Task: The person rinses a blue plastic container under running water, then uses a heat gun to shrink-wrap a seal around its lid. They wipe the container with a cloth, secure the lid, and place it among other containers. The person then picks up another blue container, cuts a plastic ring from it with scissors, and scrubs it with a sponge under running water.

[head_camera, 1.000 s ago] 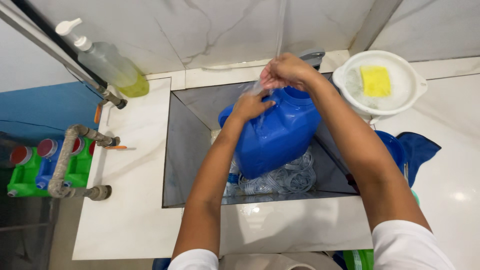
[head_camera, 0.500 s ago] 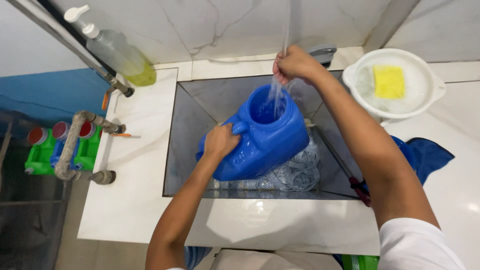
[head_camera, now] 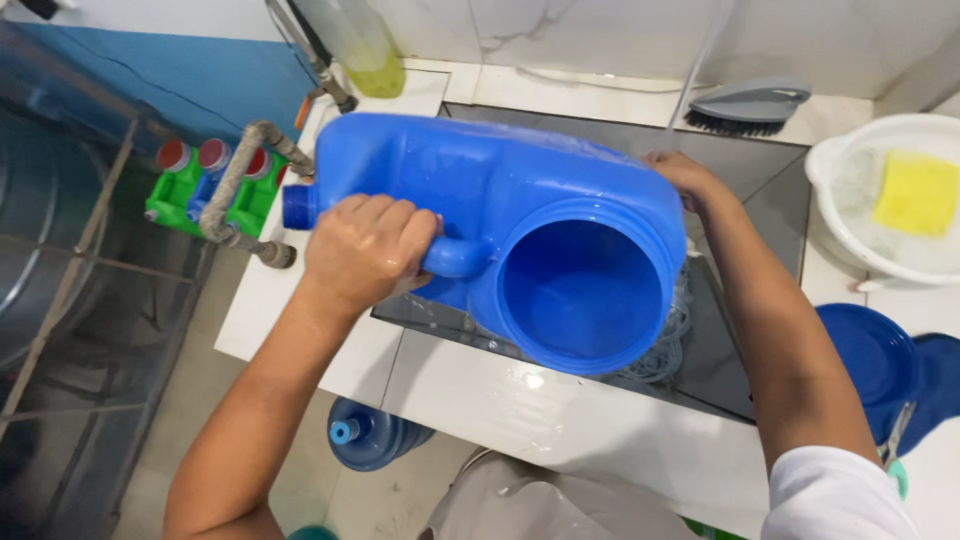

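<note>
A large blue plastic water container is tipped on its side above the dark sink, its wide round mouth facing me and its small capped spout pointing left. My left hand is wrapped around the container's moulded handle. My right hand presses against the container's far right side. The inside of the container looks wet and holds nothing I can see. A thin stream of water falls behind the container.
A white basin with a yellow sponge sits at right, a blue lid below it. A grey brush and a yellow liquid bottle stand at the back. Pipes and another blue jug are lower left.
The container was upright in the sink under the running water; now it is lifted and tipped sideways with its mouth toward me. My left hand has kept the handle.
</note>
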